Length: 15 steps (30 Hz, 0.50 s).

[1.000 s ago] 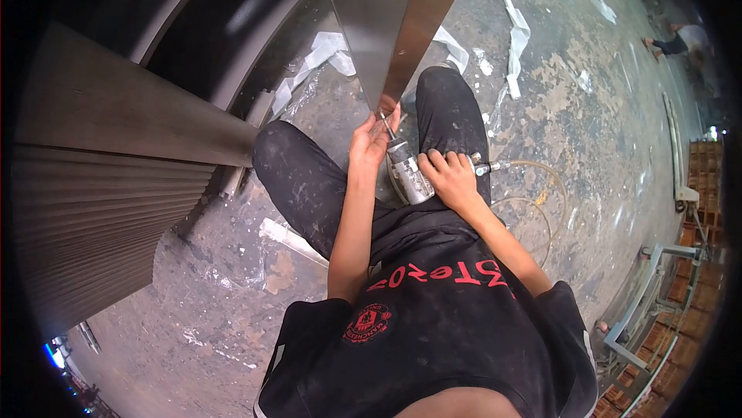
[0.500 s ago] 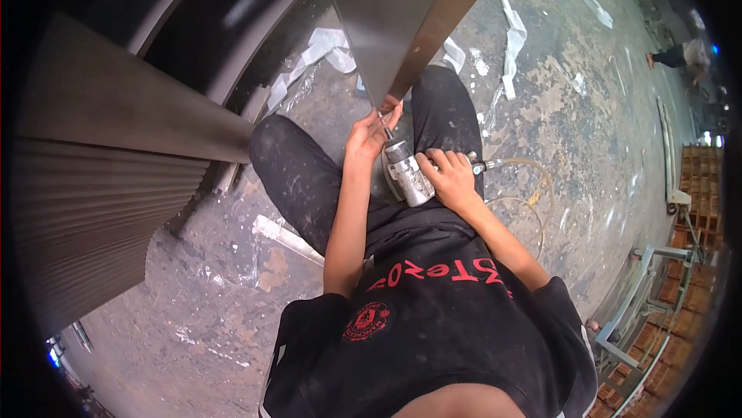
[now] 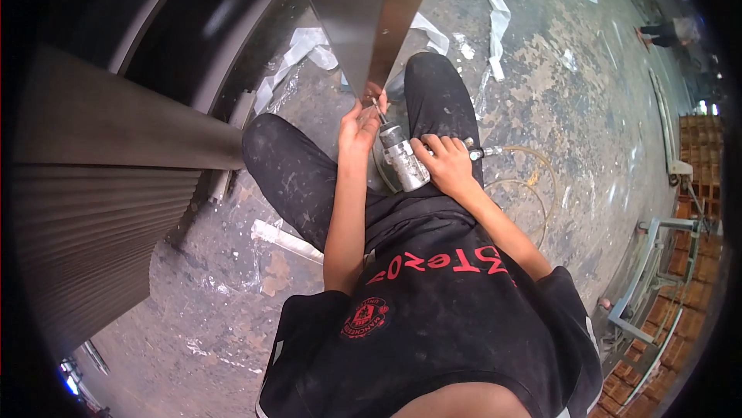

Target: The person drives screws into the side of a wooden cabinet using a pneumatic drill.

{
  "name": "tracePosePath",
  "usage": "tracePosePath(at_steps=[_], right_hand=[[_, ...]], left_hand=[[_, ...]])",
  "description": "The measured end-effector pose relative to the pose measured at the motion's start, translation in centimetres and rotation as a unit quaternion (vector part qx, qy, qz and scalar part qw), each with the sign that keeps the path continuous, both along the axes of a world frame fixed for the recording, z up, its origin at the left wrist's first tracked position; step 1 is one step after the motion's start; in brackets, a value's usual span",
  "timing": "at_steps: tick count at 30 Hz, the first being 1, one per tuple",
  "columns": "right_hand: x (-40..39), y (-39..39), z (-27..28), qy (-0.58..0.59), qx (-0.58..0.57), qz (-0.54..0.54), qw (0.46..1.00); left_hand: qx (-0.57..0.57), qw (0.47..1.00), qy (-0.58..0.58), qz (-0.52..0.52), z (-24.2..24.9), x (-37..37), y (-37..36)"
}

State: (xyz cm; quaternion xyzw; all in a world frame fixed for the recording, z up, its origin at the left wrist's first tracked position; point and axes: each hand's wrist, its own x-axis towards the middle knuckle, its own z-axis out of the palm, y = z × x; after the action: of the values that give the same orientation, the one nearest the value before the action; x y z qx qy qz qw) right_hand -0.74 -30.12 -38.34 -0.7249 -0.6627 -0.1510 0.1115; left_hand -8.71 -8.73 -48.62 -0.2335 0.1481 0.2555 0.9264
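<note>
A metal air drill (image 3: 405, 164) lies over my lap, its tip pointing up at the lower corner of a grey metal panel (image 3: 344, 12). My right hand (image 3: 446, 160) is wrapped round the drill's handle, beside the hose fitting. At the panel's lower end, my left hand (image 3: 361, 126) has its fingers up around the bit and the corner; what they pinch is too small to make out. The panel's brown side face (image 3: 402, 12) shows a small hole.
Large grey panels (image 3: 116, 116) stand at the left. White wrapping strips (image 3: 297, 58) lie on the floor. A yellowish hose (image 3: 541, 159) curls right of my leg. At the far right are a metal frame (image 3: 638, 283), stacked brown blocks (image 3: 699, 155) and another person (image 3: 668, 32).
The view has shifted, so the panel and floor strips appear further left and higher. My left hand's fingers have shifted around the bit. My right hand still holds the drill.
</note>
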Motion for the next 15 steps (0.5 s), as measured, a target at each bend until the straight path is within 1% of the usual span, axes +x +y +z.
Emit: tracePosePath(at_steps=[3,4,7,10,13,15], right_hand=[[0.2,0.03,-0.12,0.004,0.001,0.003,1.0],[0.17,0.01,-0.12,0.005,0.0,0.003,1.0],[0.24,0.05,-0.32,0.002,0.004,0.005,1.0],[0.19,-0.02,-0.31,0.004,0.01,0.006,1.0],[0.07,0.07,-0.19,0.009,0.016,0.006,1.0],[0.08,0.06,-0.21,0.006,0.014,0.003,1.0]], left_hand=[[0.042,0.999,0.016,-0.002,0.51,-0.08,-0.16],[0.066,0.998,-0.005,-0.001,0.37,0.01,-0.02],[0.042,0.999,-0.004,-0.011,0.59,-0.13,-0.03],[0.048,0.998,0.028,-0.003,0.69,0.02,-0.17],[0.052,0.998,-0.027,0.007,0.05,-0.04,0.03],[0.04,0.999,-0.03,0.008,0.1,-0.21,-0.07]])
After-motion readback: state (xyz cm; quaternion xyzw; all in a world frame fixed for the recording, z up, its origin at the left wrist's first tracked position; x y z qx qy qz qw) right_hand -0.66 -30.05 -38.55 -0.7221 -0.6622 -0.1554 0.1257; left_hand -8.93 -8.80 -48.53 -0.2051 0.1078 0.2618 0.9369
